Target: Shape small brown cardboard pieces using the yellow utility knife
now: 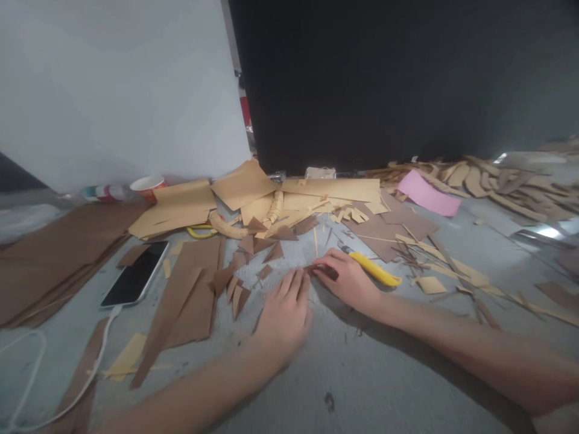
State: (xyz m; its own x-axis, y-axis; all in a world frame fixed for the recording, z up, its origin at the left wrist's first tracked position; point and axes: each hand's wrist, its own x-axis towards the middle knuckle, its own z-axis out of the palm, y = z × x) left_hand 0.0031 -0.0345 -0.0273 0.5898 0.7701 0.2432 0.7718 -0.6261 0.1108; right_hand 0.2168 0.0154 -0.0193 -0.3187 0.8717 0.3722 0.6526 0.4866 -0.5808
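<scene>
Two bare hands meet over the middle of the desk (335, 374). The right hand (346, 280) pinches a small brown piece (311, 268) between thumb and forefinger, and that piece sits right at the left hand's fingertips. The left hand (284, 307) is palm down with its fingers extended and close together; its thumb is hidden, so I cannot tell whether it grips anything.

Just beyond the right hand lies a yellow cutter (377, 270), slanting toward the desk's right edge. Near the left hand, on the side of the desk's left edge, are scattered brown triangles (241, 299) and, farther out, overlapping brown sheets (194, 301). Past these lies a dark-screened phone (140, 271), a brown scrap (132, 255) over its far left corner and a white cable (106, 343) running from its near end.

A large brown stack (58, 253) spreads along the desk's left side. Toward the far edge stand or lie tan sheets (178, 208), with a paper cup (147, 188) behind them. Pink paper (429, 194) and a heap of curved strips (515, 184) fill the far right corner.
</scene>
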